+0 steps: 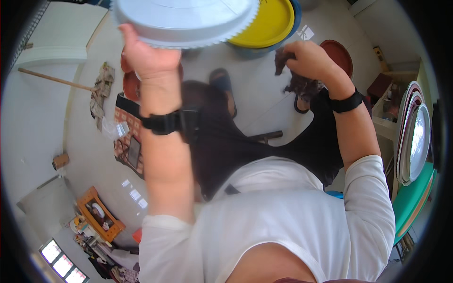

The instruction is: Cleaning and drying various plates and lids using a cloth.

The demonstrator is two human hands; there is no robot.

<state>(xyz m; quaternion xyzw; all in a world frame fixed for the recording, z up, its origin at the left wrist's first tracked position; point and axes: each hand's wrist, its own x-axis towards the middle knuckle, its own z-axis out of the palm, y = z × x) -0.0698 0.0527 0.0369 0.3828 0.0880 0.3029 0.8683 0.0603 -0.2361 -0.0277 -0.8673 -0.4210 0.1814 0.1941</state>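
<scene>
At the top of the view, my left hand [153, 56] grips a pale blue-white round plastic tray [184, 21] with a scalloped rim, its thumb up along the left edge. The other fingers are hidden beneath the tray. My right hand [309, 59] is bent downward, its fingers closed on a crumpled dark brown rag [304, 86] that hangs over my right knee. Beyond the tray, to its right, a yellow round dish or basin [271, 23] sits within a blue basin [296, 21].
A reddish-brown round basin [337, 54] stands on the floor past my right wrist. Scalloped trays [417, 141] lean at the right, above a green tabletop [413, 203]. On the left are red-brown round dishes [130, 85], a mop [100, 92], a patterned bag [127, 141] and an orange wooden stool [92, 212].
</scene>
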